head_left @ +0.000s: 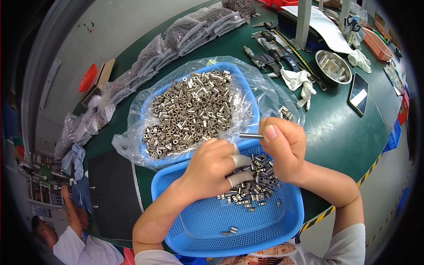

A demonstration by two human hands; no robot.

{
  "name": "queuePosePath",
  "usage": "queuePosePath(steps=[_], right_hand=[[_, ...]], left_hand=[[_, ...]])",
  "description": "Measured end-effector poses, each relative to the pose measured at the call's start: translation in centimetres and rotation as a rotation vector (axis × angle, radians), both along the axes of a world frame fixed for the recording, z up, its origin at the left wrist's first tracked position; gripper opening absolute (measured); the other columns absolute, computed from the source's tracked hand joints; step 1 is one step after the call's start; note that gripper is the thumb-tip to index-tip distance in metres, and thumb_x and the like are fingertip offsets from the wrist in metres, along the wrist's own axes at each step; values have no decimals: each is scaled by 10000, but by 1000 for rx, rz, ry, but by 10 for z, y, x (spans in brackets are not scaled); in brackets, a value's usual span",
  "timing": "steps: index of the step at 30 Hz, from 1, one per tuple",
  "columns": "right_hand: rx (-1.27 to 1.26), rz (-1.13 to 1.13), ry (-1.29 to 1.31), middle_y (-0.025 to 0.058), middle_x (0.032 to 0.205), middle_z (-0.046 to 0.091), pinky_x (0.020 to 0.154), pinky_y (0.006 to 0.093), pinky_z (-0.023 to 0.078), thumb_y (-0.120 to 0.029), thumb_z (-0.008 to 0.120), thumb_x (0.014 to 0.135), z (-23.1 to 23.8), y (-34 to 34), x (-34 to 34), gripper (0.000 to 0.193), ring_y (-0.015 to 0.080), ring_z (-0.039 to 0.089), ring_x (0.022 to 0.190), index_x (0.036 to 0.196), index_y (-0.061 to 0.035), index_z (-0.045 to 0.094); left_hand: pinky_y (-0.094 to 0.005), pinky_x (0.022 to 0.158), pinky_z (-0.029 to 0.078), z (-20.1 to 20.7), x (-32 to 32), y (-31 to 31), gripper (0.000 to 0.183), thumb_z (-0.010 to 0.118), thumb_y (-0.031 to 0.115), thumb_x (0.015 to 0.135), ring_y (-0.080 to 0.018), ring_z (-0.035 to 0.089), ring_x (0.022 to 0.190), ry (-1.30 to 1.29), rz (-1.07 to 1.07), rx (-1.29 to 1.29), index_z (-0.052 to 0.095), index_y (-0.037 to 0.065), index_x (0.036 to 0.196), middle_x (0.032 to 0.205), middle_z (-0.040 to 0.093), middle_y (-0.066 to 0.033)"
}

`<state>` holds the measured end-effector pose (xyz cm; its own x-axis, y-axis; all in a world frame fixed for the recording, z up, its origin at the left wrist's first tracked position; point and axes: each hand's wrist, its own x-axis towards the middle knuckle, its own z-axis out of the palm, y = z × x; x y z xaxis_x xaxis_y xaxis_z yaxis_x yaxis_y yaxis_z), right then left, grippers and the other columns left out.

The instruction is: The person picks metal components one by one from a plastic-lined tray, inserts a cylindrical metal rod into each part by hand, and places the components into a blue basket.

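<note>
My right hand (286, 149) is closed around a slim metal rod (251, 135), thumb pressed on top, and the rod points left above the rims of two blue baskets. Just left of it, my left hand (213, 164) has its fingers curled, with pale finger cots on some of them. Its fingertips are blurred and partly hidden, so what they hold cannot be made out. Under both hands, the near blue basket (194, 227) has a pile of small metal parts (254, 191) at its upper right. Behind it, the far blue basket (247, 81), lined with clear plastic, bears many short metal sleeves (190, 110).
Bags of metal parts (181, 33) line the table's far left edge. Calipers (269, 48), a white glove (299, 83), a metal bowl (333, 66) and a phone (358, 93) lie at right. A black folder (112, 194) lies at left; beyond it a co-worker (75, 243) sits.
</note>
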<state>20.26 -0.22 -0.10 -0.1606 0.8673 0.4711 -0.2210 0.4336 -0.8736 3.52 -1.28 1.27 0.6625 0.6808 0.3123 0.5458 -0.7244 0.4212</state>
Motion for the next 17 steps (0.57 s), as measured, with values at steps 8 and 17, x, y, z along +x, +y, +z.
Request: queuePosePath(steps=[8, 17], right_hand=[[66, 3, -43, 40, 461, 331, 397, 281, 246, -93, 432, 814, -1, 3, 1, 287, 127, 307, 402, 544, -21, 366], [4, 12, -91, -26, 486, 388, 410, 230, 244, -133, 384, 841, 5, 1, 0, 311, 47, 320, 457, 546, -36, 394]], left_hand=[[-264, 550, 427, -21, -19, 44, 161, 641, 147, 694, -160, 525, 591, -154, 642, -178, 626, 53, 825, 714, 550, -65], [-241, 583, 420, -25, -38, 43, 109, 609, 77, 717, -134, 530, 633, -186, 568, -134, 596, 34, 816, 742, 560, -71]])
